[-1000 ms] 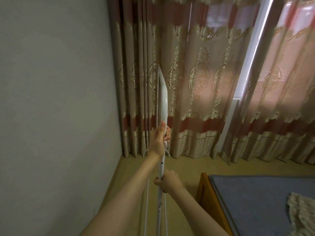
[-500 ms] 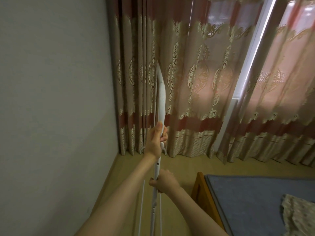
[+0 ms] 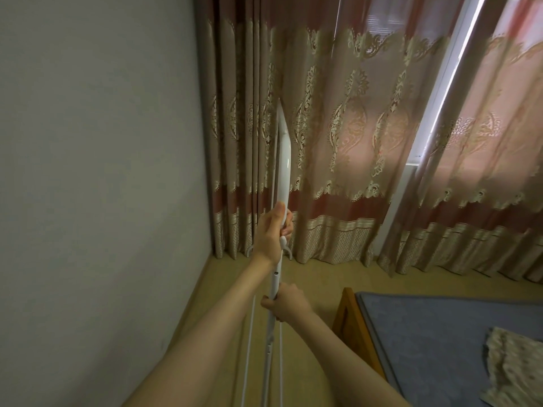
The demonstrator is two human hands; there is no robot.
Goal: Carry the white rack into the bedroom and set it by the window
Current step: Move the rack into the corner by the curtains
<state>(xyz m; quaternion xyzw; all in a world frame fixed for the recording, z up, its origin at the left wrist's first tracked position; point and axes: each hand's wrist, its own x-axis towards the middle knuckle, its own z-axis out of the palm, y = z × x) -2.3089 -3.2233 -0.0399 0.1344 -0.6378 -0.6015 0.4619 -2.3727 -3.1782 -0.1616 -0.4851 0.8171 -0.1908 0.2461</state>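
Rack [image 3: 283, 160]: white, folded flat, seen edge-on and held upright in front of us. Its broad upper part rises above our upper hand against the curtain; its thin rods run down past our lower hand toward the bottom edge of the view. A curved white foot shows at floor level just beyond our upper hand, near the curtain hem.

Left hand [image 3: 271, 235]: the upper one, wrapped around the rack's central post, thumb laid up along it, fingers curled round the far side.

Right hand [image 3: 286, 302]: the lower one, closed round the post just below and nearer to us than the left.

Curtain [image 3: 346, 136]: brown and pink, with a gold scroll pattern and a dark red band, hanging directly beyond both hands. Pleats are bunched beyond our left hand; a second panel hangs off to the right.

Window [image 3: 458, 71]: a bright strip with a white frame shows in the gap between the panels, above and to the right of our hands. The rack stands to the left of that gap, close to the curtain.

Wall [image 3: 97, 171]: plain and pale, on the left of our left arm, meeting the curtain at the corner.

Floor [image 3: 317, 277]: tan, below and beyond our hands.

Bed [image 3: 435, 342]: wooden frame with a blue-grey cover, to the right of our right forearm. A patterned cloth [image 3: 517, 368] lies on it at the far right.
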